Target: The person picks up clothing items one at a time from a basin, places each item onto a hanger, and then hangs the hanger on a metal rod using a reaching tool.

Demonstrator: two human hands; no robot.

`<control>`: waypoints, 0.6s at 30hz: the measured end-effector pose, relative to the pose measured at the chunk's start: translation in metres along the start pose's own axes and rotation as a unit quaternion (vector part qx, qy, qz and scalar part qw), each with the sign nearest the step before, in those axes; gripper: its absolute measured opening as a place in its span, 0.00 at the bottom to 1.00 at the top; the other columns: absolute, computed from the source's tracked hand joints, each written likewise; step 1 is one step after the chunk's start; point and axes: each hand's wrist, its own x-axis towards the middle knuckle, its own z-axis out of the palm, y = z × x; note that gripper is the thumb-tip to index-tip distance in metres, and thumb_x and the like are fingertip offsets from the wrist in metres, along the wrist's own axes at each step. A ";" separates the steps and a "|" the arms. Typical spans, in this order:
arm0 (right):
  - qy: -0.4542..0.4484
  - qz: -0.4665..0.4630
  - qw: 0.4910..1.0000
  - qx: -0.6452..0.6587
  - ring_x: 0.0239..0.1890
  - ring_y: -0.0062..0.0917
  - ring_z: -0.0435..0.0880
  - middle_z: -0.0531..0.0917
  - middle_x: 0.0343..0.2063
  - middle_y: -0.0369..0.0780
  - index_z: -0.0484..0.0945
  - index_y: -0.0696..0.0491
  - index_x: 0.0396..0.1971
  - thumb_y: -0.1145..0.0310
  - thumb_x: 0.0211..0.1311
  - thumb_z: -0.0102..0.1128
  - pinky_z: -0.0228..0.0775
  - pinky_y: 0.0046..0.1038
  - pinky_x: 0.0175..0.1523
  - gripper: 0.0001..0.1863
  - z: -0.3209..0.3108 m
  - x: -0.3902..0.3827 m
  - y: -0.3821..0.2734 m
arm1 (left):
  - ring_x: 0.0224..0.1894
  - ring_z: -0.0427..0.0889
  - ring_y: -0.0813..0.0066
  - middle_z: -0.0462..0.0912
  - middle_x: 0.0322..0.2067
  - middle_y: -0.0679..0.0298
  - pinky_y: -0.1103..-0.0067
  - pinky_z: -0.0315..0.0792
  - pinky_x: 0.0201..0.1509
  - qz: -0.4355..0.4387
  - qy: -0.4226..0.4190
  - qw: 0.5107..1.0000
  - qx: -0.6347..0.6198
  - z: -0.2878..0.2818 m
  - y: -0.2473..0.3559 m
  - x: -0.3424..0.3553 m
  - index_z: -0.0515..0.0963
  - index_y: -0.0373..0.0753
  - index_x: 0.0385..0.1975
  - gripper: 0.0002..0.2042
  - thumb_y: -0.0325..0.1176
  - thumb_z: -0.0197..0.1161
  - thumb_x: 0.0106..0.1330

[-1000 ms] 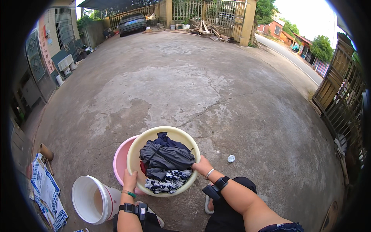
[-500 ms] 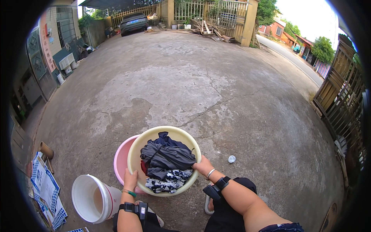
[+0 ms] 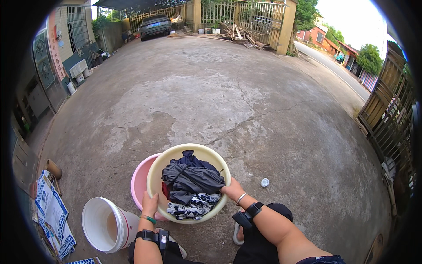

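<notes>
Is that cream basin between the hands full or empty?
Partly full: dark clothes and a patterned cloth lie inside the cream basin, with some inner wall showing.

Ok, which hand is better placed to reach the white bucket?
Likely the left hand, holding the cream basin on the side nearer the white bucket; the right hand is farther away.

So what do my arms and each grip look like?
Left grip is gloveless, with a green bangle, black strap and boxy dark device. Right grip gloveless too: silvery bangle, second strap, second device. Dark patterned sleeve on the right.
</notes>
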 end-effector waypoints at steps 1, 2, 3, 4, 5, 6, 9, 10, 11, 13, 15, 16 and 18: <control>-0.001 -0.001 1.000 0.000 0.36 0.41 0.77 0.77 0.31 0.52 0.69 0.62 0.36 0.64 0.32 0.60 0.68 0.32 0.44 0.27 -0.001 -0.002 -0.003 | 0.34 0.76 0.63 0.75 0.33 0.51 0.74 0.69 0.38 0.001 0.001 1.000 0.003 0.000 -0.002 0.000 0.66 0.29 0.37 0.15 0.29 0.56 0.51; 0.000 0.004 1.000 0.003 0.37 0.41 0.77 0.77 0.32 0.52 0.69 0.62 0.37 0.64 0.32 0.60 0.68 0.32 0.44 0.27 -0.001 -0.004 -0.006 | 0.34 0.76 0.63 0.75 0.33 0.51 0.74 0.69 0.38 0.001 0.002 1.000 0.003 -0.001 -0.004 0.001 0.66 0.29 0.37 0.15 0.29 0.56 0.51; 0.001 0.008 1.000 0.006 0.37 0.41 0.77 0.77 0.32 0.52 0.69 0.61 0.37 0.64 0.32 0.60 0.67 0.32 0.44 0.27 -0.001 -0.004 -0.008 | 0.35 0.76 0.62 0.75 0.33 0.50 0.74 0.69 0.38 0.002 0.005 1.000 0.007 -0.001 -0.007 0.003 0.66 0.29 0.37 0.15 0.29 0.56 0.51; 0.001 0.008 1.000 0.006 0.37 0.41 0.77 0.77 0.32 0.52 0.69 0.61 0.37 0.64 0.32 0.60 0.67 0.32 0.44 0.27 -0.002 -0.004 -0.008 | 0.35 0.76 0.61 0.75 0.34 0.50 0.73 0.69 0.39 0.004 0.006 1.000 0.011 0.000 -0.008 0.004 0.66 0.29 0.37 0.15 0.29 0.56 0.51; 0.003 0.010 1.000 0.005 0.37 0.41 0.77 0.77 0.32 0.52 0.69 0.61 0.37 0.65 0.32 0.60 0.67 0.32 0.44 0.27 -0.001 -0.004 -0.007 | 0.35 0.76 0.61 0.75 0.34 0.50 0.73 0.69 0.39 0.004 0.006 1.000 0.011 0.000 -0.010 0.005 0.66 0.29 0.37 0.15 0.29 0.56 0.51; 0.004 0.013 1.000 0.005 0.37 0.41 0.77 0.77 0.32 0.52 0.68 0.61 0.37 0.65 0.32 0.60 0.67 0.31 0.44 0.27 -0.001 -0.003 -0.006 | 0.36 0.76 0.60 0.75 0.34 0.49 0.73 0.69 0.39 0.006 0.005 1.000 0.011 0.000 -0.010 0.005 0.66 0.29 0.37 0.15 0.29 0.56 0.51; 0.004 0.010 1.000 0.003 0.37 0.41 0.77 0.77 0.32 0.51 0.68 0.62 0.37 0.65 0.32 0.59 0.68 0.31 0.44 0.27 0.000 -0.003 -0.006 | 0.36 0.76 0.59 0.75 0.34 0.49 0.73 0.69 0.40 0.008 0.004 1.000 0.015 -0.002 -0.012 0.006 0.66 0.29 0.37 0.15 0.29 0.56 0.51; 0.004 0.010 1.000 0.003 0.37 0.41 0.77 0.77 0.32 0.51 0.68 0.62 0.37 0.65 0.32 0.59 0.68 0.31 0.44 0.27 0.000 -0.003 -0.005 | 0.36 0.76 0.59 0.75 0.34 0.49 0.73 0.69 0.40 0.010 0.003 1.000 0.017 -0.002 -0.012 0.006 0.66 0.29 0.37 0.15 0.30 0.56 0.51; 0.001 0.007 1.000 0.007 0.37 0.41 0.77 0.77 0.32 0.52 0.69 0.62 0.37 0.65 0.32 0.59 0.68 0.31 0.44 0.27 0.000 -0.003 -0.005 | 0.36 0.76 0.59 0.75 0.34 0.49 0.73 0.69 0.40 0.010 0.003 1.000 0.017 -0.001 -0.010 0.006 0.66 0.29 0.37 0.15 0.30 0.56 0.51; -0.001 0.004 1.000 0.011 0.37 0.41 0.77 0.77 0.32 0.52 0.69 0.62 0.37 0.65 0.32 0.59 0.68 0.31 0.44 0.27 -0.001 -0.003 -0.004 | 0.36 0.76 0.59 0.75 0.34 0.48 0.73 0.69 0.40 0.001 0.003 1.000 0.030 0.000 -0.006 0.004 0.66 0.29 0.37 0.15 0.30 0.56 0.51; 0.000 -0.003 1.000 0.018 0.37 0.41 0.77 0.77 0.32 0.52 0.69 0.62 0.37 0.64 0.32 0.59 0.68 0.32 0.44 0.27 -0.004 -0.002 -0.003 | 0.36 0.76 0.59 0.75 0.34 0.48 0.72 0.69 0.39 0.010 0.003 0.999 0.036 0.003 -0.007 0.006 0.66 0.29 0.37 0.15 0.30 0.56 0.51; 0.002 -0.001 1.000 0.018 0.37 0.41 0.77 0.77 0.32 0.52 0.69 0.62 0.37 0.64 0.32 0.59 0.68 0.32 0.44 0.27 -0.005 -0.004 -0.004 | 0.36 0.76 0.58 0.75 0.34 0.48 0.72 0.69 0.39 0.017 0.002 0.999 0.044 0.003 -0.009 0.007 0.66 0.29 0.36 0.15 0.30 0.56 0.51; 0.011 0.013 1.000 -0.004 0.37 0.41 0.77 0.77 0.32 0.53 0.69 0.62 0.37 0.64 0.32 0.59 0.68 0.32 0.44 0.27 -0.007 -0.006 -0.007 | 0.35 0.76 0.58 0.75 0.33 0.48 0.72 0.69 0.39 0.027 0.001 0.999 0.045 0.004 -0.011 0.009 0.66 0.29 0.36 0.14 0.30 0.56 0.51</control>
